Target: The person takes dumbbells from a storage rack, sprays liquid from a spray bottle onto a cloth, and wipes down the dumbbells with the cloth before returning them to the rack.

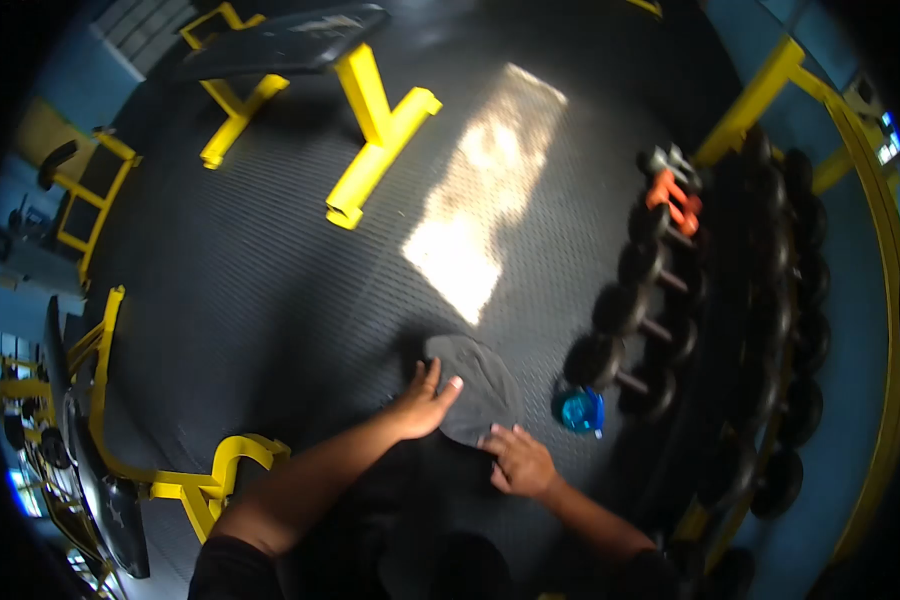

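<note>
A dark grey, rounded cloth piece that looks like a cap is in front of me, above the black floor. At its left edge my left hand grips it, the thumb lying over the top and the other fingers along the side. My right hand is at its lower right edge, fingers bent and fingertips on the fabric. What is beneath the cap is hidden. To the right, a blue translucent bottle stands on the floor near the dumbbells.
Black dumbbells line the floor at right, with orange dumbbells farther off. A rack holds more weights beside the blue wall. A yellow-framed bench stands ahead. More yellow equipment is at left. Sunlight falls on the textured floor.
</note>
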Available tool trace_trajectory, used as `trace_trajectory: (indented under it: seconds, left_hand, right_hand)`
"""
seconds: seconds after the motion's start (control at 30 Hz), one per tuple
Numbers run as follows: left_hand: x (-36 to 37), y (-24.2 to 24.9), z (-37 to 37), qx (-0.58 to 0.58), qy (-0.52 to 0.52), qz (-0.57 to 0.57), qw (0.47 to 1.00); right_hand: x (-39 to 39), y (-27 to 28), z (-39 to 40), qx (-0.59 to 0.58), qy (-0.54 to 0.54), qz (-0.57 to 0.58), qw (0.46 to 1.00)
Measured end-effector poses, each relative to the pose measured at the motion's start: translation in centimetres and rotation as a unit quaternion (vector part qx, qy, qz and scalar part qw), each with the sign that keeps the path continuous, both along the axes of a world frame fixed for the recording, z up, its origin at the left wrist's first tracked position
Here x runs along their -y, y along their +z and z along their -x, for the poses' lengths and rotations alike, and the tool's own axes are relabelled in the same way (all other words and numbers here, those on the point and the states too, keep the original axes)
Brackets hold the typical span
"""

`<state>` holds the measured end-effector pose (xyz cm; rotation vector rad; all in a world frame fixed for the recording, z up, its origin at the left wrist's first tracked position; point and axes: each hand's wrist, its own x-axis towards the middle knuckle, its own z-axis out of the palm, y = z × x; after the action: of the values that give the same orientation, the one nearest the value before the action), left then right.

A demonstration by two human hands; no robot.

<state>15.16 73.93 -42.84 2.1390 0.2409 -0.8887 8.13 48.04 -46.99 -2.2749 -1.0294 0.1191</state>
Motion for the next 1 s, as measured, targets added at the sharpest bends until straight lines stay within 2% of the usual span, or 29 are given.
trace_trajectory:
  seconds: [0.1, 0.17, 0.23, 0.3, 0.37, 0.4, 0.43, 0.5, 0.53, 0.6, 0.63, 0.67, 0.7, 0.73, 0.77, 0.8, 0.83, 0.87, 0.93, 0.97, 1.0]
  left_hand:
    - [0.8, 1.6, 0.3, -0.012, -0.052, -0.008, 0.999]
    - [1.2, 1.5, 0.8, 0.013, -0.108, -0.035, 0.993]
    - [1.9, 3.1, 0.6, -0.017, -0.133, -0.064, 0.989]
    - [2.8, 3.9, 0.9, 0.01, -0.158, -0.086, 0.984]
    - [3.8, 4.7, 1.4, 0.08, -0.283, -0.176, 0.939]
    - [4.2, 4.3, 1.8, 0.102, -0.288, -0.168, 0.937]
    - [4.5, 3.9, 2.2, 0.1, -0.291, -0.17, 0.936]
    - [5.1, 3.0, 2.9, 0.162, -0.281, -0.171, 0.93]
    - [5.3, 2.9, 2.9, 0.218, -0.299, -0.159, 0.915]
    - [6.6, 2.7, 2.8, 0.187, -0.366, -0.203, 0.889]
    - [7.1, 1.9, 3.3, 0.177, -0.38, -0.229, 0.879]
    - [7.5, 0.4, 3.8, 0.18, -0.385, -0.268, 0.865]
    - [7.4, -1.4, 4.5, 0.251, -0.393, -0.329, 0.821]
    - [7.3, -2.4, 4.7, 0.301, -0.408, -0.368, 0.779]
    - [7.1, -2.9, 4.5, 0.348, -0.419, -0.406, 0.734]
    - [6.6, -2.9, 4.1, 0.391, -0.431, -0.412, 0.701]
    - [6.3, -3.1, 3.9, 0.398, -0.421, -0.417, 0.7]
    - [6.3, -3.4, 3.9, 0.401, -0.425, -0.415, 0.697]
    - [5.9, -3.7, 3.4, 0.396, -0.453, -0.414, 0.683]
    - [5.7, -3.5, 3.1, 0.381, -0.447, -0.399, 0.704]
    - [5.4, -2.8, 2.1, 0.326, -0.454, -0.358, 0.748]
  right_hand:
    - [1.1, -0.9, -1.3, 0.028, -0.187, -0.111, 0.976]
    - [1.8, -4.1, -0.9, -0.128, -0.362, -0.103, 0.918]
    - [2.8, -5.0, -0.6, -0.188, -0.435, -0.059, 0.879]
    - [2.6, -7.8, 1.0, -0.18, -0.456, -0.079, 0.868]
    - [1.2, -9.7, 2.6, -0.334, -0.547, -0.198, 0.742]
    - [0.2, -7.9, 2.5, -0.343, -0.558, -0.179, 0.734]
    - [-0.7, -8.8, 2.4, -0.345, -0.56, -0.181, 0.731]
    - [-2.4, -11.5, 2.2, -0.221, -0.439, -0.18, 0.852]
    - [-3.3, -11.9, 1.6, -0.224, -0.44, -0.184, 0.85]
    - [-5.5, -12.7, -0.9, -0.248, -0.357, -0.108, 0.894]
    - [-6.7, -13.0, -1.9, -0.238, -0.371, -0.21, 0.872]
    - [-7.8, -19.9, -2.3, -0.232, -0.369, -0.219, 0.873]
    - [-8.5, -27.0, -0.4, -0.324, -0.347, -0.285, 0.833]
    - [-8.7, -31.8, -0.9, -0.271, -0.302, -0.194, 0.893]
    - [-8.8, -30.3, -1.8, -0.327, -0.297, -0.169, 0.881]
    - [-8.4, -28.0, -1.8, -0.202, -0.256, -0.097, 0.941]
    - [-7.8, -26.4, -2.1, -0.066, -0.207, -0.02, 0.976]
    - [-7.7, -26.2, -2.5, -0.05, -0.202, -0.019, 0.978]
    - [-8.3, -26.2, -2.4, -0.175, -0.162, -0.22, 0.946]
    - [-8.8, -25.8, -3.4, -0.236, -0.136, -0.315, 0.909]
    - [-8.7, -22.7, -3.9, -0.22, -0.2, -0.205, 0.932]
